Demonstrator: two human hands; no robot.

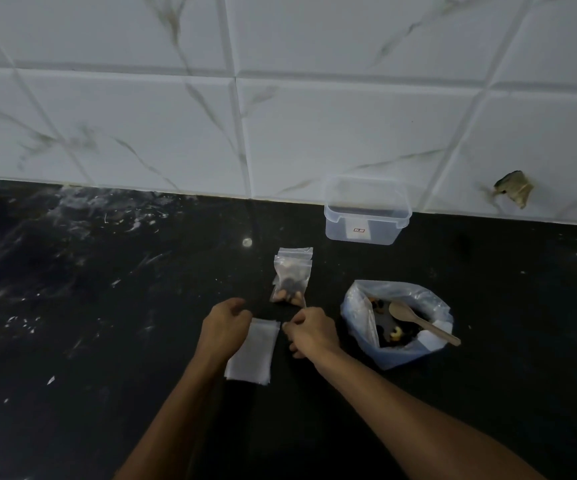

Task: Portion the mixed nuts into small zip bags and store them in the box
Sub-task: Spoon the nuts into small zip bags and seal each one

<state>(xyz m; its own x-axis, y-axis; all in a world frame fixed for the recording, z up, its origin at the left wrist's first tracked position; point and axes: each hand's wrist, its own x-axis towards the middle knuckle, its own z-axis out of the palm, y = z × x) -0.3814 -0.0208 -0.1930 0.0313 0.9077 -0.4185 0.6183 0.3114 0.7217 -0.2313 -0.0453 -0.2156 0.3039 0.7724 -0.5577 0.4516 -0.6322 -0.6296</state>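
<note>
Empty zip bags (251, 351) stacked flat on the counter (107, 306), probably flimsy, slick, clingy, so best peeled from the top edge, left hand (225, 323) curled there, right hand (311, 332) pinching something, can't tell what.

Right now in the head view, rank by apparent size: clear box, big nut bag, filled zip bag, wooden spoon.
1. Big nut bag, largest, though nearer the camera.
2. Clear box, a bit smaller, farther back, so true order is unsure.
3. Wooden spoon and filled zip bag look alike; not ranked.
</note>
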